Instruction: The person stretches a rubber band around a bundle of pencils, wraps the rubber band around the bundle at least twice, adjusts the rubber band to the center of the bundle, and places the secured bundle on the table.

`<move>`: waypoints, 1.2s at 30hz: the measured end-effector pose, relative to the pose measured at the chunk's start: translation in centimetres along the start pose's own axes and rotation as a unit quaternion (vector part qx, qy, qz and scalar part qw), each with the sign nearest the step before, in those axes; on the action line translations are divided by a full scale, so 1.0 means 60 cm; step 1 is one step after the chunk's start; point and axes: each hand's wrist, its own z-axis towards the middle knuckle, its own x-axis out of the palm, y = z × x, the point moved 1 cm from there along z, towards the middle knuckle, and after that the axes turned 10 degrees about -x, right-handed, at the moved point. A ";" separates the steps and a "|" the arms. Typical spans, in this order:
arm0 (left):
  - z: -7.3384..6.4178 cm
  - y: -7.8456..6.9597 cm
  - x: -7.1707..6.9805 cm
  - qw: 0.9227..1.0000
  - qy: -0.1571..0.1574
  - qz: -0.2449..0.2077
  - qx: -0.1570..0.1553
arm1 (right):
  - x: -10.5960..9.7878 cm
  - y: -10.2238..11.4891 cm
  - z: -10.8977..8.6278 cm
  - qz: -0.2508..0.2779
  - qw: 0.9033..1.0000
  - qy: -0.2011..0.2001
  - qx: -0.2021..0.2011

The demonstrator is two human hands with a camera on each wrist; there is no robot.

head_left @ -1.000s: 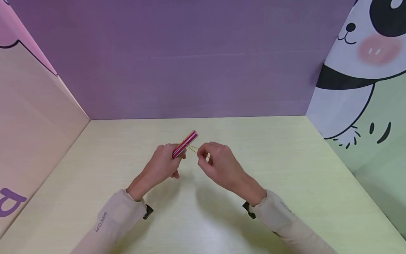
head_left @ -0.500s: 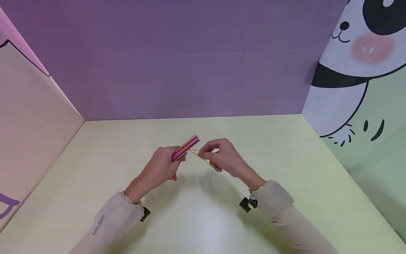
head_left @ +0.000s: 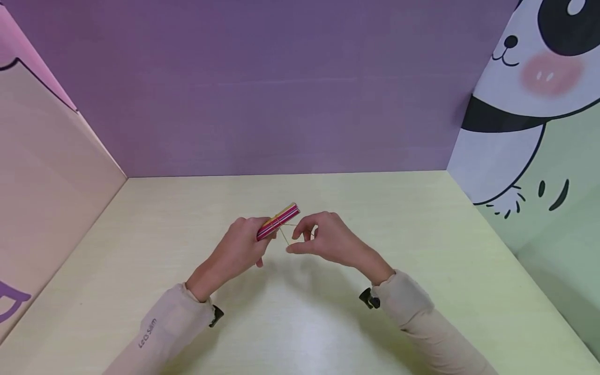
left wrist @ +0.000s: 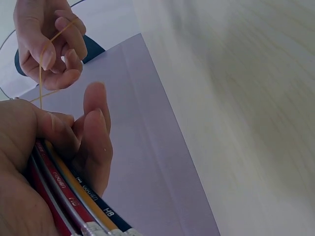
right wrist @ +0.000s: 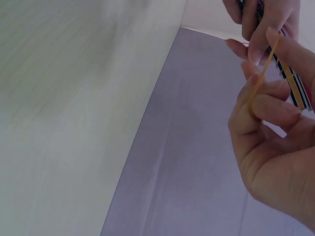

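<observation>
My left hand (head_left: 236, 244) grips a bundle of striped pencils (head_left: 278, 222), red, yellow and dark ones, tilted up to the right above the table. The pencils (left wrist: 74, 194) show their eraser ends in the left wrist view, with the fingers curled round them. From the bundle a thin yellow rubber band (left wrist: 40, 78) runs to my right hand (head_left: 332, 240). In the right wrist view the rubber band (right wrist: 263, 73) is stretched between the thumb and the curled fingers. Part of the band round the bundle is hidden by the left hand.
A pale wooden table (head_left: 300, 323) lies under both hands. Behind it stands a purple wall panel (head_left: 290, 88). Printed side panels flank it, a pinkish one (head_left: 51, 177) at left and a green one with a panda (head_left: 562, 250) at right.
The right hand's thumb and fingers have spread apart, pulling the rubber band into a wider loop. The left hand keeps the pencils, which have shifted slightly right and down in the head view.
</observation>
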 end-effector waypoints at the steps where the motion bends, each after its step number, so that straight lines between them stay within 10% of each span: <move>1: 0.000 0.000 0.001 1.000 0.002 0.000 0.002 | -0.001 -0.002 0.000 -0.001 1.000 0.007 -0.002; 11: -0.002 0.008 0.013 0.995 0.048 0.011 0.088 | -0.017 -0.036 0.001 0.103 0.989 0.105 0.020; 16: -0.005 0.003 0.023 0.983 0.013 0.092 0.157 | -0.032 -0.042 -0.006 0.144 0.978 0.148 0.020; 21: -0.002 0.003 0.039 0.965 -0.008 0.188 0.182 | -0.048 -0.037 -0.014 0.089 0.984 0.150 0.022; 36: -0.006 0.009 0.063 0.952 -0.007 0.260 0.158 | -0.039 0.010 -0.031 -0.156 0.977 0.146 -0.001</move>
